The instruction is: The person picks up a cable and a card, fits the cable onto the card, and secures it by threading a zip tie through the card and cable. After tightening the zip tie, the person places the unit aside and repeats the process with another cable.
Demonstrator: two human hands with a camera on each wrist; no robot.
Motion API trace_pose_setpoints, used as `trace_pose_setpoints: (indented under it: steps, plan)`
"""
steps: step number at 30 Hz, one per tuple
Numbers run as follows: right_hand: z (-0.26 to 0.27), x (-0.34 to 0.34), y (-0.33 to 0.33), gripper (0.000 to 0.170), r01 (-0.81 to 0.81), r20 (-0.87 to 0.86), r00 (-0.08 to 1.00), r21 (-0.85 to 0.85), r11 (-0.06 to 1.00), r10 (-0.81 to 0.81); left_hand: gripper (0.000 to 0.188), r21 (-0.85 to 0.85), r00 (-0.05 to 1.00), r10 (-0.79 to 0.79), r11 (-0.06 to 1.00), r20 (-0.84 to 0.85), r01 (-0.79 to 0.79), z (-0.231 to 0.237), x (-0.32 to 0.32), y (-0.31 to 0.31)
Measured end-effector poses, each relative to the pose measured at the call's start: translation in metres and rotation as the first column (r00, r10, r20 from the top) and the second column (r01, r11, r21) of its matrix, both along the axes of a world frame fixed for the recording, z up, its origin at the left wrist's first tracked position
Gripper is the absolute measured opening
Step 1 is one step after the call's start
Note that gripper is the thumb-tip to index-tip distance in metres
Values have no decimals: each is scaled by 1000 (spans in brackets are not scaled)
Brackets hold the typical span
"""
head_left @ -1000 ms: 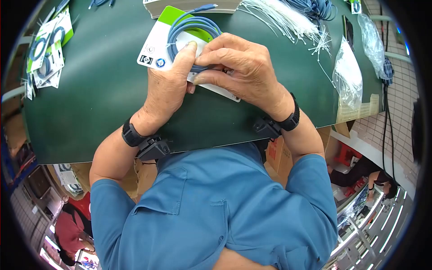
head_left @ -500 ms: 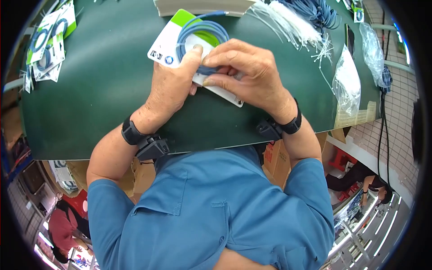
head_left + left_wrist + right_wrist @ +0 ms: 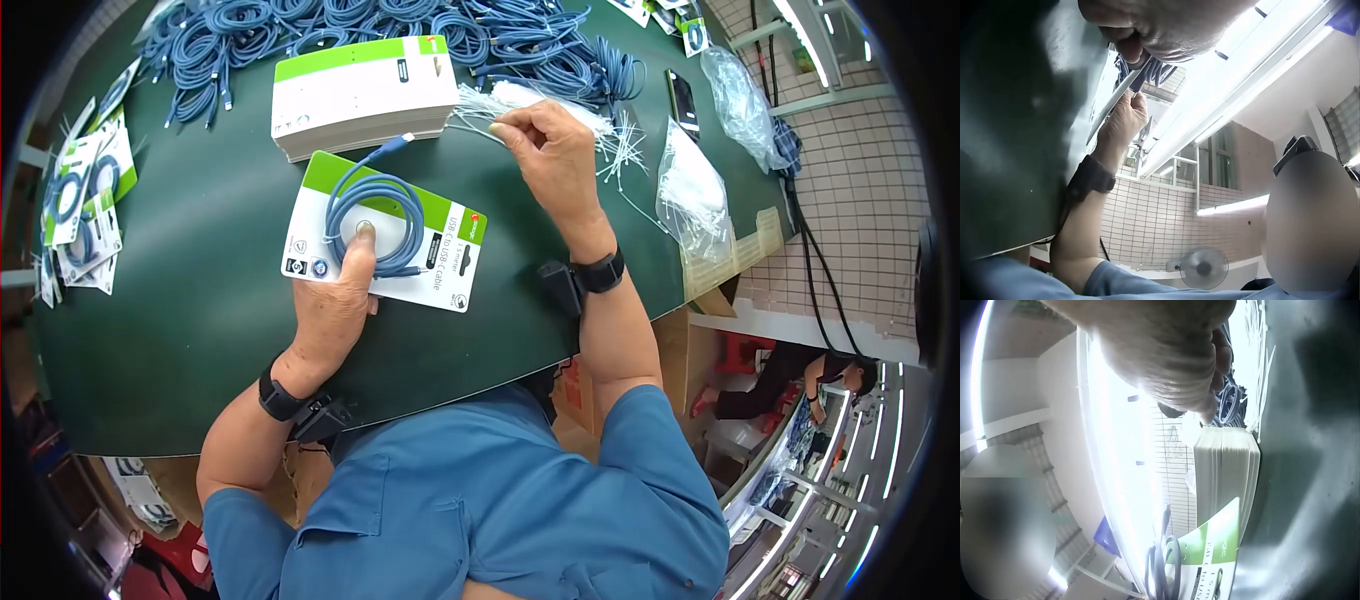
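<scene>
The left hand [image 3: 332, 316] grips a white and green card [image 3: 440, 262] by its lower left part, its thumb pressing inside a coiled blue cable [image 3: 412, 222] that lies on the card. One cable end points up past the card's top edge. Off to the right and apart from the card, the right hand [image 3: 562, 168] is raised over white cable ties [image 3: 478, 103], thumb and forefinger together at the tips; whether a tie is between them cannot be told. In the right wrist view the card [image 3: 1230, 532] shows below the right hand [image 3: 1166, 353].
A stack of cards [image 3: 362, 118] stands behind the held card, with many blue cables [image 3: 345, 22] beyond it. Finished-looking cards with cables [image 3: 85, 205] lie at the left. At the right are a bag of ties [image 3: 692, 190], a phone [image 3: 683, 100] and a clear bag [image 3: 735, 90].
The right hand has left the card and moved right to the ties. The left hand still holds the card, now flatter to view. The head view has shifted, showing more of the table's far side.
</scene>
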State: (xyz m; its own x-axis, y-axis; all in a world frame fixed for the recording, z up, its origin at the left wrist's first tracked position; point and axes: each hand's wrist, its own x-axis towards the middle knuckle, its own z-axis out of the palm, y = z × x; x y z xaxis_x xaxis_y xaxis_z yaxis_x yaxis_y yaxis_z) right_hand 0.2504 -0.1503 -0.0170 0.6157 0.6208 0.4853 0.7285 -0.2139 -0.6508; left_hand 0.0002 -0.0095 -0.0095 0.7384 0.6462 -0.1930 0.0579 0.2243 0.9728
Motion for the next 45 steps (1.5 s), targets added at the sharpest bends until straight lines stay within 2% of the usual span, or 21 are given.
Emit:
trace_pose_setpoints:
  steps: [1, 4, 5, 8, 17, 20, 25, 32, 33, 35, 38, 40, 41, 42, 43, 44, 45]
  plan:
    - [-5, 4, 2, 13, -1, -1, 1000, -1, 1000, 1, 25, -3, 1000, 0, 1000, 1, 0, 0, 0, -1]
    - [-19, 9, 9, 12, -8, 228, 973, -144, 989, 41, 25, -6, 1000, -2, 1000, 0, 2, -2, 0, -2]
    - [-22, 9, 10, 12, -9, 225, 973, -145, 989, 41, 26, -2, 1000, -5, 1000, 0, 5, -2, 0, -1]
    - [-25, 11, 13, 14, 57, 273, 961, -318, 946, 34, 26, 1, 1000, -5, 1000, 0, 5, -4, -1, -1]
    - [-12, 4, 8, 11, 96, 214, 976, -269, 958, -38, 26, 20, 999, -3, 1000, 37, 3, -1, 2, 2]
    - [-12, 1, 5, 11, 111, 164, 985, -338, 935, -57, 26, 33, 999, -6, 999, 47, 4, -2, 2, 1]
    - [-19, 4, -1, 10, 97, 187, 982, -309, 946, -40, 26, 47, 998, -4, 999, 57, 1, -1, 5, 0]
    - [-17, 4, -4, 10, 101, 186, 982, -386, 917, -30, 29, 62, 997, -28, 998, 66, 23, -1, 7, 0]
    - [-17, 3, -5, 10, 108, 181, 983, -376, 920, -42, 29, 71, 997, -28, 997, 69, 23, -1, 7, 0]
    - [-15, 1, -5, 11, 101, 224, 974, -248, 963, -44, 30, 87, 997, -36, 996, 71, 29, -2, 6, 3]
    - [-5, -2, -6, 12, 79, 231, 972, -116, 990, -50, 48, 125, 986, -41, 992, 161, 21, -7, 5, 5]
    - [7, -6, -6, 11, 41, 191, 981, 11, 999, -42, 43, 154, 991, 22, 987, 130, -42, -7, 1, 2]
    - [12, -8, -6, 11, 37, 197, 980, 3, 999, -37, 37, 187, 992, 86, 977, 91, -102, -7, -2, 2]
    - [17, -11, -5, 8, 26, 103, 994, 79, 996, -34, 37, 179, 991, 91, 978, 96, -107, -15, -7, 9]
    - [22, -14, -6, 6, 23, 7, 1000, 155, 988, -25, 37, 485, 981, -61, 874, 184, -37, -33, -15, 24]
    - [26, -16, -6, 4, 30, -91, 996, 229, 973, -9, 37, 744, 949, -230, 668, 214, -5, -46, -20, 36]
    - [29, -18, -8, 4, 28, -91, 996, 220, 975, -8, 37, 921, 901, -394, 388, 182, -16, -59, -26, 42]
